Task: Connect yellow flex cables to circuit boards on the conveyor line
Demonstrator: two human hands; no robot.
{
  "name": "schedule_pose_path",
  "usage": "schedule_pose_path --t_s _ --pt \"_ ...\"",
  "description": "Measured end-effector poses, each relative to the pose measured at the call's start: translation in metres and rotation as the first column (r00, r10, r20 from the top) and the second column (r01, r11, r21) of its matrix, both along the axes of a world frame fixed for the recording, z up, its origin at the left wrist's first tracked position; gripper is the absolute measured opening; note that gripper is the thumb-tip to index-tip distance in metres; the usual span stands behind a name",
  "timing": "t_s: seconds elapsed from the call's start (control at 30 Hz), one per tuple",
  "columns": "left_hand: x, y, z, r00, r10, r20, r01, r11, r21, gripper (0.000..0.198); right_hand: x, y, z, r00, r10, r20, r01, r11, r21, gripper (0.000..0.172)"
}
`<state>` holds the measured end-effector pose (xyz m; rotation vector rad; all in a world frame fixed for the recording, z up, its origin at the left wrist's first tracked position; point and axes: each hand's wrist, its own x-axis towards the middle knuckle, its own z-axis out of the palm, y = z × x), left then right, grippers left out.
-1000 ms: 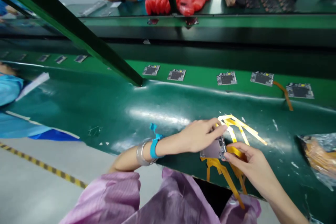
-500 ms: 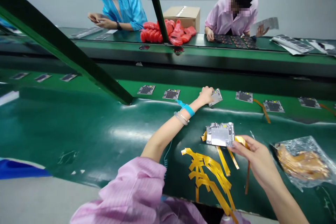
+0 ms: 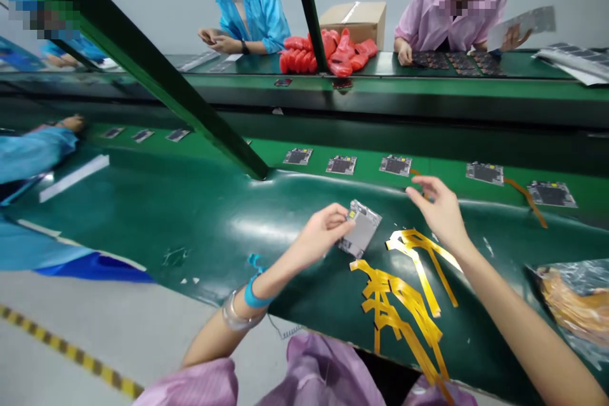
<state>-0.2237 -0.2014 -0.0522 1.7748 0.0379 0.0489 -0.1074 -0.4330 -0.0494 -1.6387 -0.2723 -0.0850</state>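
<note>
Between the thumb and fingers of my left hand (image 3: 326, 231) is a circuit board (image 3: 365, 229) with a large silver shield, held tilted above the green mat (image 3: 214, 228). My right hand (image 3: 438, 209) is empty, thumb and fingers apart, near the conveyor belt's edge. Just beyond its fingertips lies a circuit board (image 3: 394, 165) on the belt, an orange strip running from its right side behind my hand. Below both hands, yellow-orange flex cables (image 3: 380, 279) lie in a loose pile, with several more flex cables (image 3: 419, 247) spread next to my right forearm.
More boards lie along the green belt (image 3: 442, 187). A clear bag of flex cables (image 3: 573, 298) sits at right. A green post (image 3: 166, 89) slants across the left. Across the line, two people work beside red bundles (image 3: 333, 54) and a cardboard box (image 3: 354, 16). A blue sleeve (image 3: 35, 149) reaches in at left.
My left hand has drawn back from the belt with a board. My right hand has let go of the board with the cable, which now lies on the belt. The view has shifted left.
</note>
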Motion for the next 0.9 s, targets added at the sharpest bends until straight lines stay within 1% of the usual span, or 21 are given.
schedule_pose_path --t_s 0.07,0.1,0.13,0.2,0.27,0.37,0.43,0.53,0.6,0.63,0.7,0.77,0.8,0.83,0.87,0.9 --pt "-0.021 -0.016 -0.010 0.992 -0.074 -0.098 0.063 0.992 -0.111 0.028 -0.042 -0.004 -0.011 0.988 0.152 -0.021 -0.153 0.987 -0.040 0.020" --pt "-0.029 -0.024 -0.013 0.986 -0.113 -0.127 0.094 0.985 -0.143 0.029 -0.061 -0.007 -0.016 0.973 0.231 -0.001 -0.230 0.969 -0.089 0.017" --pt "-0.036 -0.030 -0.015 0.979 -0.146 -0.145 0.121 0.978 -0.168 0.028 -0.076 -0.010 -0.020 0.966 0.259 0.026 -0.254 0.959 -0.125 0.013" --pt "-0.046 -0.040 -0.017 0.969 -0.188 -0.160 0.156 0.968 -0.196 0.027 -0.095 -0.017 -0.027 0.957 0.288 0.034 -0.278 0.945 -0.171 0.011" --pt "-0.052 -0.046 -0.016 0.966 -0.205 -0.157 0.175 0.966 -0.189 0.025 -0.103 -0.023 -0.033 0.960 0.280 0.005 -0.274 0.945 -0.178 0.010" --pt "-0.055 -0.049 -0.015 0.964 -0.211 -0.163 0.187 0.970 -0.152 0.023 -0.104 -0.028 -0.039 0.966 0.259 0.000 -0.253 0.943 -0.216 0.009" --pt "-0.055 -0.051 -0.015 0.960 -0.221 -0.171 0.195 0.968 -0.156 0.022 -0.105 -0.028 -0.041 0.971 0.236 0.017 -0.224 0.939 -0.260 0.010" --pt "-0.054 -0.050 -0.016 0.955 -0.239 -0.176 0.208 0.961 -0.180 0.022 -0.107 -0.024 -0.043 0.977 0.214 0.012 -0.202 0.941 -0.271 0.011" --pt "-0.052 -0.048 -0.016 0.954 -0.238 -0.184 0.201 0.959 -0.198 0.026 -0.109 -0.020 -0.043 0.976 0.208 0.059 -0.181 0.937 -0.299 0.009" --pt "-0.051 -0.046 -0.017 0.949 -0.241 -0.201 0.197 0.956 -0.217 0.027 -0.110 -0.017 -0.042 0.972 0.206 0.117 -0.157 0.931 -0.331 0.008" --pt "-0.046 -0.039 -0.018 0.942 -0.232 -0.241 0.159 0.944 -0.288 0.028 -0.116 -0.012 -0.042 0.945 0.185 0.269 -0.075 0.925 -0.373 0.006" --pt "-0.041 -0.028 -0.019 0.949 -0.175 -0.263 0.060 0.918 -0.391 0.029 -0.125 -0.009 -0.044 0.914 0.132 0.383 0.013 0.935 -0.354 0.006" --pt "-0.038 -0.021 -0.020 0.957 -0.123 -0.264 -0.005 0.899 -0.438 0.029 -0.130 -0.009 -0.047 0.909 0.126 0.396 0.024 0.935 -0.353 0.007" --pt "-0.036 -0.014 -0.020 0.963 -0.065 -0.262 -0.070 0.877 -0.475 0.030 -0.135 -0.010 -0.051 0.911 0.161 0.381 -0.003 0.923 -0.384 0.008" --pt "-0.034 -0.007 -0.020 0.965 -0.015 -0.263 -0.121 0.862 -0.493 0.030 -0.140 -0.013 -0.057 0.909 0.238 0.341 -0.065 0.891 -0.449 0.006" --pt "-0.033 -0.001 -0.021 0.963 0.018 -0.268 -0.153 0.857 -0.493 0.030 -0.145 -0.016 -0.063 0.896 0.340 0.285 -0.146 0.832 -0.535 0.004"
